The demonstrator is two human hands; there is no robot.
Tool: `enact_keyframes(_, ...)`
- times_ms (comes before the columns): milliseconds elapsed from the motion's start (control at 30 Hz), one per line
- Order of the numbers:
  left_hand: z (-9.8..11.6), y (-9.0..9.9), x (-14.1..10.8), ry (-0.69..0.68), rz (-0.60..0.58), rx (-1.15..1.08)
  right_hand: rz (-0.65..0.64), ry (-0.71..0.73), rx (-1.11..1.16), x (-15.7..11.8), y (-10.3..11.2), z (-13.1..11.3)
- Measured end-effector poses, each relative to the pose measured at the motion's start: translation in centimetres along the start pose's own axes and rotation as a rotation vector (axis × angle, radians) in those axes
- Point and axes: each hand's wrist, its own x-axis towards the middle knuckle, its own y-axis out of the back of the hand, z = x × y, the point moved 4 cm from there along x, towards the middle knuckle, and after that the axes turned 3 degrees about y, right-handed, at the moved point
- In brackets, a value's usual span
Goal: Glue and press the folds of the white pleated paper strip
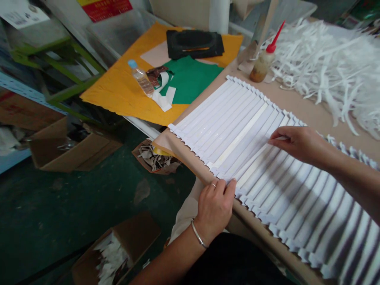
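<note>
Many white paper strips point(216, 118) lie overlapped in a long row, with jagged ends along both sides. My right hand point(305, 146) pinches the far part of one narrow white strip point(252, 159) between thumb and fingers, a little above the row. At the near edge of the row, my left hand point(216, 208) is closed, its thumb and fingertips pressed at the near end of that strip. A cream-coloured band point(242, 136) runs along one strip to the left of my hands. The strips nearest me on the right lie in shadow.
Beyond the row stand a glue bottle with a red nozzle point(264, 61) and a heap of white strips point(323, 63). A yellow sheet point(109, 91) holds a green sheet point(197, 81), a blue-capped bottle point(142, 81) and black pieces point(194, 42). Cardboard boxes point(80, 152) sit on the floor.
</note>
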Motion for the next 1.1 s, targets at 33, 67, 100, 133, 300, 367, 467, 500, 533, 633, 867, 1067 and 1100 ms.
enact_keyframes(33, 0.0, 0.0, 0.0, 0.002, 0.000, -0.004, 0.015, -0.011, -0.020, 0.6, 0.5, 1.0)
enact_keyframes(67, -0.1, 0.1, 0.1, 0.004, -0.001, -0.008, 0.026, -0.024, -0.038, 1.1, 0.8, 1.8)
enact_keyframes(100, -0.1, 0.1, 0.1, 0.005, -0.003, -0.012, 0.030, -0.035, -0.050, 1.6, 0.9, 2.5)
enact_keyframes(133, -0.1, 0.1, 0.1, 0.004, -0.003, -0.016, 0.031, -0.045, -0.058, 1.9, 0.8, 3.0)
enact_keyframes(300, -0.3, 0.0, 0.2, -0.002, 0.001, -0.033, 0.010, -0.098, -0.080, 3.0, -0.1, 3.6)
enact_keyframes(367, -0.4, -0.1, 0.2, -0.001, 0.006, -0.040, -0.004, -0.121, -0.097, 3.1, -0.3, 3.6)
enact_keyframes(467, -0.4, 0.0, 0.3, 0.002, 0.017, -0.059, -0.009, -0.125, -0.107, 3.2, -0.4, 3.4)
enact_keyframes(500, -0.5, 0.0, 0.3, 0.003, 0.020, -0.065, -0.006, -0.122, -0.104, 3.2, -0.5, 3.4)
enact_keyframes(533, -0.5, 0.1, 0.3, 0.003, 0.023, -0.070, -0.004, -0.119, -0.099, 3.3, -0.5, 3.5)
enact_keyframes(633, -0.5, 0.2, 0.3, 0.001, 0.027, -0.077, 0.001, -0.105, -0.096, 3.5, -0.2, 4.3)
enact_keyframes(867, -0.7, 0.1, 0.3, -0.013, 0.061, -0.103, 0.088, -0.198, -0.107, 5.2, 2.5, 8.7)
enact_keyframes(1067, -0.7, 0.3, 0.5, -0.014, 0.048, -0.122, 0.135, -0.220, -0.135, 6.1, 2.3, 10.2)
enact_keyframes(1100, -0.7, 0.4, 0.5, -0.017, 0.049, -0.127, 0.143, -0.221, -0.131, 6.2, 2.1, 10.3)
